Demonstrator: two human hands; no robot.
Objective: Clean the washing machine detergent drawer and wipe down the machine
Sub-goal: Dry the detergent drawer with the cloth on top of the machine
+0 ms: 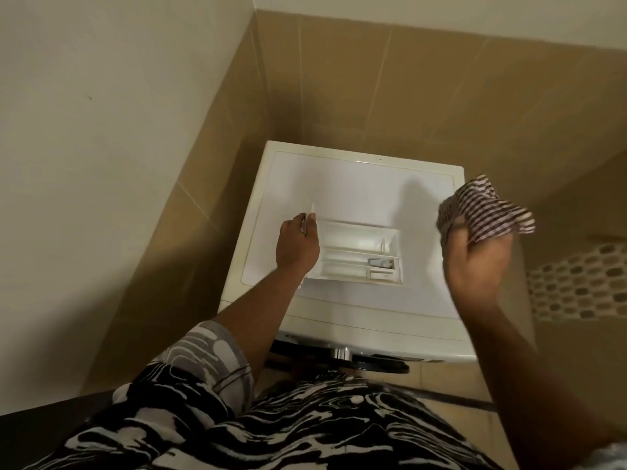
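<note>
- On the flat white top of the washing machine (359, 184), toward its front left part, the detergent drawer (353, 239) is shown lying with its open side up.
- Inside the drawer, long white compartments set off by low walls are seen. A small grey insert (380, 262) is seated near the right end.
- At the drawer's far left corner, the left hand (297, 247) is placed. Its fingers (310, 220) are curled over the rim there, and the drawer is gripped by them.
- Above the right edge of the machine, apart from the drawer, the right hand (475, 262) is held raised. Its fingers are closed into a fist around a bunched striped cloth (481, 208), whose loose folds stand up out of the fist.
- At the machine's front edge, a chrome knob (341, 353) and a dark curved door rim (383, 362) are partly seen.
- Behind and to the left of the machine, a corner of tan wall tiles (407, 79) is formed. A patch of small mosaic tiles (576, 283) is visible at the right.
- Along the lower edge of the view, a black-and-white patterned shirt (271, 418) is shown.
</note>
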